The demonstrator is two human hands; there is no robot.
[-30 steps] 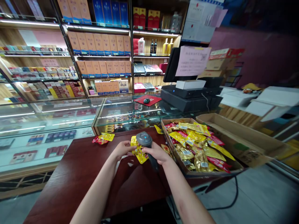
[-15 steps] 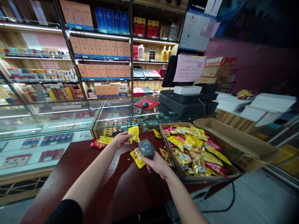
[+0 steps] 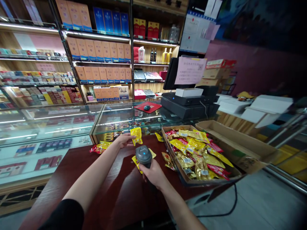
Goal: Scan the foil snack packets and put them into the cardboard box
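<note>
My left hand pinches a small yellow packet upright above the dark red table. A grey handheld scanner with a blue light is wrapped in my right hand, its head just below and right of the packet. Partly hidden behind the scanner, more yellow packaging lies on the table. To the left, beside the glass case, rest red and yellow packets. On the right, an open cardboard box holds several yellow, gold and red packets.
A glass display counter runs behind the table, with a mouse on a red mat. A monitor and black till stand behind the box. Loose packets lie at the box's left side. A black cable hangs below.
The scanner in my right hand has shifted slightly left and down, exposing more packaging to its right. My left hand still holds the packet. The whole view has moved a little.
</note>
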